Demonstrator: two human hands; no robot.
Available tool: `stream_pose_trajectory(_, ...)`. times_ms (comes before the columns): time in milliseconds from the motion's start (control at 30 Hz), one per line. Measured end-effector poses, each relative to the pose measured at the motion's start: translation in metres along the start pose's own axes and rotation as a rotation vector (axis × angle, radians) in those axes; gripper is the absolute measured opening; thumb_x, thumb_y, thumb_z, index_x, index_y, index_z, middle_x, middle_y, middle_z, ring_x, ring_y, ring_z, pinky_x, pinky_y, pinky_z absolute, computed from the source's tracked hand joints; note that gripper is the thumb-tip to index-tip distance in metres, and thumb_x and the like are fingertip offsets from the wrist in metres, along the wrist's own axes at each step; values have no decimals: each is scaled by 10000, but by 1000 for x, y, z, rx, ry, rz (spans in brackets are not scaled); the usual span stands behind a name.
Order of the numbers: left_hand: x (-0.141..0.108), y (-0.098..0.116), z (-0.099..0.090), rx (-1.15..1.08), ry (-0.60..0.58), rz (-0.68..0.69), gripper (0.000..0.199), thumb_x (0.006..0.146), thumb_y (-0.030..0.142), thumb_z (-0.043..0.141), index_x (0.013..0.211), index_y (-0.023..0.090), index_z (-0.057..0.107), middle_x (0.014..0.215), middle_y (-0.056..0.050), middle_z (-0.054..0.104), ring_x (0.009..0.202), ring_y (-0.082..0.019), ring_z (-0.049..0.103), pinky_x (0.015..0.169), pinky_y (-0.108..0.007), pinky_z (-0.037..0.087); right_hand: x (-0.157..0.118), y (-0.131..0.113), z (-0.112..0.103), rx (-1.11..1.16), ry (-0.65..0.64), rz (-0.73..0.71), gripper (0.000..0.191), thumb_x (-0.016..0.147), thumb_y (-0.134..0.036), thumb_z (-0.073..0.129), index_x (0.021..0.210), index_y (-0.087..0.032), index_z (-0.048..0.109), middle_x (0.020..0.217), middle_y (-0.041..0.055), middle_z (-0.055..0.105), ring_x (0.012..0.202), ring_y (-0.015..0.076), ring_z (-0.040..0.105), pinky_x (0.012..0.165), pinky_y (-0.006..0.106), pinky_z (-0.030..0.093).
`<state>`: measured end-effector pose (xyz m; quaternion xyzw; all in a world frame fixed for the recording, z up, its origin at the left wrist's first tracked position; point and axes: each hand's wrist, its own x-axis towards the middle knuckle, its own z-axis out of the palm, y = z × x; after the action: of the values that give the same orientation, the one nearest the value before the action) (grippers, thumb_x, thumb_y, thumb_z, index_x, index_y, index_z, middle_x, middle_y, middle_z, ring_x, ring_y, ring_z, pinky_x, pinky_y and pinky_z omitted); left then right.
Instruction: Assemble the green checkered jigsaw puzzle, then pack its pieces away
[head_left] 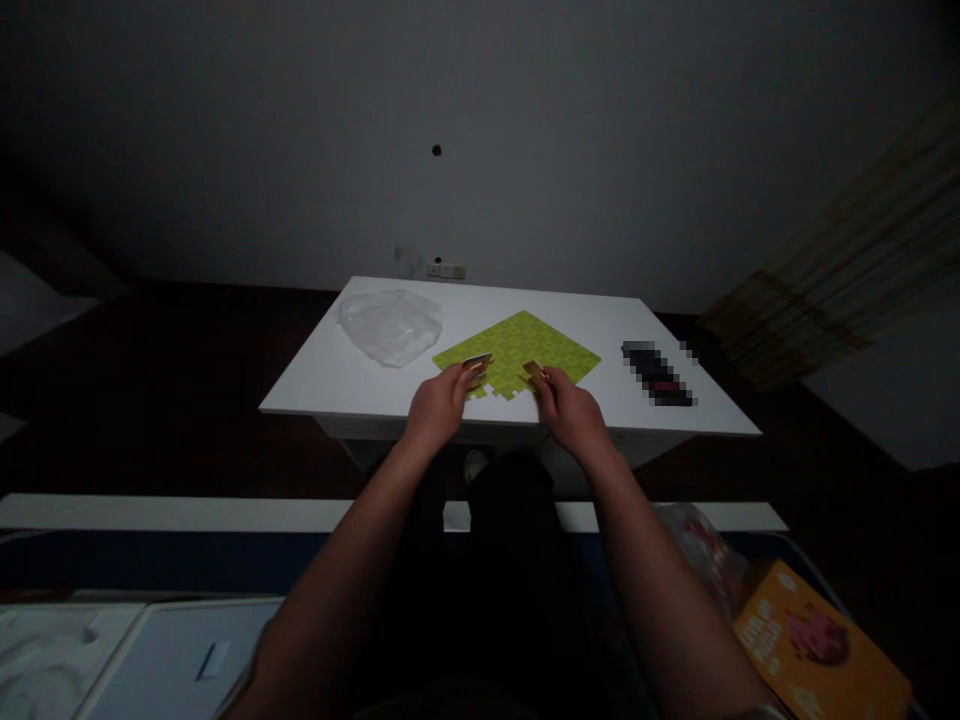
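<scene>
A yellow-green sheet of interlocking puzzle-like pieces (525, 342) lies flat on the white table (315, 385), its near corner ragged with loose-looking edges. My left hand (439, 405) is pinching a small flat gold-brown piece (477, 364) just above the sheet's near left edge. At the near right edge, my right hand (570, 410) grips a similar gold-brown piece (535, 373) between its fingers. The two pieces are held apart, close to the sheet. What they are made of is hard to tell in the dim light.
A crumpled clear plastic bag (390, 327) lies on the table's left side, and a dark pixelated object (656, 373) on its right. An orange printed book (817, 640) sits low on the right. White panels (180, 660) lie low on the left.
</scene>
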<state>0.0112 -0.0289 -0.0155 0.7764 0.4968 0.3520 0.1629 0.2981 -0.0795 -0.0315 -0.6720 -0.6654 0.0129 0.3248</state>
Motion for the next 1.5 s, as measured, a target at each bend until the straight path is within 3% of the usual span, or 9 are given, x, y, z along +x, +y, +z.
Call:
stream_pose_trajectory(100,5,-11,-5,13,78,-18,428,1308,315,484,1499,235,858,1357,-140,946,1227,-318,914,1045,-443,721,3,-11,0,99,136,50,403,1208,-454,574,1372,-216,855,1182,182,944,991,363,905,839,445,671)
stream_pose_trajectory(200,5,-24,-10,110,-33,131,373,1248,251,623,1543,262,851,1609,-136,869,1477,-314,840,1260,-506,678,6,-24,4,279,223,55,389,1162,-518,650,1261,-240,904,1206,166,956,1070,358,920,894,461,714)
stream_pose_trajectory(300,-5,-26,-8,258,-193,283,377,1218,282,723,1578,267,833,1734,-162,788,1601,-344,766,1356,-577,622,11,-38,14,392,193,47,383,1136,-529,701,1256,-267,954,1259,134,971,1122,358,939,982,500,759)
stream_pose_trajectory(467,-36,-11,3,386,-197,336,597,1187,389,832,1747,233,699,1870,-232,649,1745,-420,636,1427,-649,554,13,-59,33,348,11,-98,362,1158,-359,669,1348,-299,971,1416,121,949,1319,366,924,1180,562,745)
stream_pose_trajectory(867,-30,-5,-20,175,-279,266,359,1178,218,755,1513,306,846,1532,-95,905,1416,-293,878,1203,-457,731,-23,-65,15,184,-199,-483,619,1119,-336,791,1728,-238,742,1707,213,801,1561,451,800,1329,666,671)
stream_pose_trajectory(1067,-9,-11,-32,-185,-329,113,196,1147,287,828,1328,301,901,1319,-62,964,1222,-269,920,1104,-407,726,6,-66,21,127,-205,-448,413,1094,-163,747,1462,-281,893,1378,114,956,1208,323,947,1058,432,782)
stream_pose_trajectory(1167,5,-28,-44,-280,-258,33,162,1114,364,877,1243,268,895,1188,-58,959,1088,-258,907,1018,-395,733,23,-69,27,154,-170,-479,363,1125,-184,738,1429,-290,904,1355,93,963,1166,302,953,1006,394,772)
stream_pose_trajectory(1333,39,-65,-83,120,273,-27,165,1103,336,822,1246,264,861,1299,-132,876,1287,-352,801,1147,-527,688,45,-73,30,110,-114,-451,355,1140,-218,688,1391,-326,914,1367,96,953,1244,335,912,1057,473,745)
stream_pose_trajectory(1500,77,-81,-107,317,116,-97,405,998,54,695,1337,246,803,1379,-169,841,1337,-390,753,1185,-545,631,78,-103,39,-36,-176,-529,348,1146,-197,704,1433,-293,876,1379,114,934,1253,371,795,1087,515,650)
